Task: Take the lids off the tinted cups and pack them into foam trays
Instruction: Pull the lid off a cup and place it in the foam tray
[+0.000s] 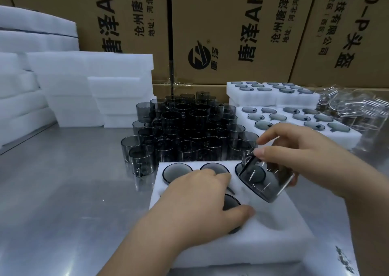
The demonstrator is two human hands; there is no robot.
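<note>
A steel table (63,181) stands before stacked cardboard boxes (231,33). On it sits a foam tray (263,244), with loose tinted cups (189,124) heaped just behind. The left hand (200,200) rests relaxed on the tray. The right hand (299,149) grips one cup (265,181), tilted, just above the tray's right side.

I have just one view, the wide-angle head camera, looking forward and down from close above the steel table (63,181), with the left hand (202,200) and right hand (294,149) at lower centre and cartons (231,33) across the top of the frame.
</note>
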